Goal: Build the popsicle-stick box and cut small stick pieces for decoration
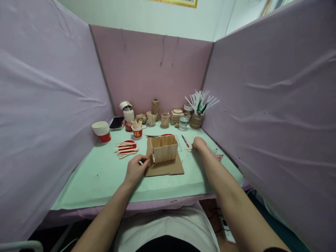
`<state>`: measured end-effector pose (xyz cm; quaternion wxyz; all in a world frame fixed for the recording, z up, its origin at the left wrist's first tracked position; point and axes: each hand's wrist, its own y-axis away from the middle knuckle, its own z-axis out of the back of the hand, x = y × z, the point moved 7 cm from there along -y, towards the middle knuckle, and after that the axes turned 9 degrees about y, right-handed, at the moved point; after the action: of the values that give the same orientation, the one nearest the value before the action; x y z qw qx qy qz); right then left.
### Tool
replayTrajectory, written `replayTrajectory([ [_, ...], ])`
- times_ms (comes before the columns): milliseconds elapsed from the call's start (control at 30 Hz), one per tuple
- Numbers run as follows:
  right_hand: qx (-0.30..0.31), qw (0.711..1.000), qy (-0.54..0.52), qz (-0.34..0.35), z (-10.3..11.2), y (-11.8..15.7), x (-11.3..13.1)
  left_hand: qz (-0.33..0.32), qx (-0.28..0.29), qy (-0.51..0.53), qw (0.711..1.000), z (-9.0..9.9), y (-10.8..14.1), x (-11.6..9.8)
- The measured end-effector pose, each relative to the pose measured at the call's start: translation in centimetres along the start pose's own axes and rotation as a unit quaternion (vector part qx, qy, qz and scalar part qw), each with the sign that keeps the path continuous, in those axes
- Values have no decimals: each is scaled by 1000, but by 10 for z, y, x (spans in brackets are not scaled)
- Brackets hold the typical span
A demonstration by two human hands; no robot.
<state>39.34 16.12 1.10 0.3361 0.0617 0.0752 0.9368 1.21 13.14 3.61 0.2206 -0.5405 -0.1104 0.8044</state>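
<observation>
A small open-topped box of wooden craft sticks (pixel 165 154) stands on a piece of brown cardboard (pixel 165 170) in front of me. My left hand (pixel 135 168) is at the cardboard's left edge, close to the box's lower left corner. Its thumb and fingertips curl together; whatever lies between them is too small to tell. Out to the right, my right hand (pixel 200 144) rests low over the table with its fingers closed and mostly hidden. Thin pale sticks (pixel 188 149) lie beside it, near a red and dark pen (pixel 185 141).
Loose craft sticks (pixel 126 152) lie over a red disc on the left. Scissors (pixel 168 135) sit behind the box. Along the back stand stacked paper cups (pixel 102 132), a red cup of sticks (pixel 137 132), a glass of water (pixel 183 122) and a pot (pixel 196 121) with white tubes and green-handled pliers.
</observation>
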Motion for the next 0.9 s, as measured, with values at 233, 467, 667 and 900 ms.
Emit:
replayTrajectory([
  [233, -27, 999, -44, -4, 5, 16, 0, 6, 0, 4, 1000, -2, 1, 4],
  [467, -189, 956, -200, 103, 50, 70, 8, 5, 4, 0, 1000, -4, 2, 4],
  [667, -228, 869, -370, 238, 78, 135, 22, -2, 13, -2, 1000, -5, 3, 1],
  [900, -141, 741, -547, 364, 77, 192, 34, -3, 18, 3, 1000, -6, 5, 0],
])
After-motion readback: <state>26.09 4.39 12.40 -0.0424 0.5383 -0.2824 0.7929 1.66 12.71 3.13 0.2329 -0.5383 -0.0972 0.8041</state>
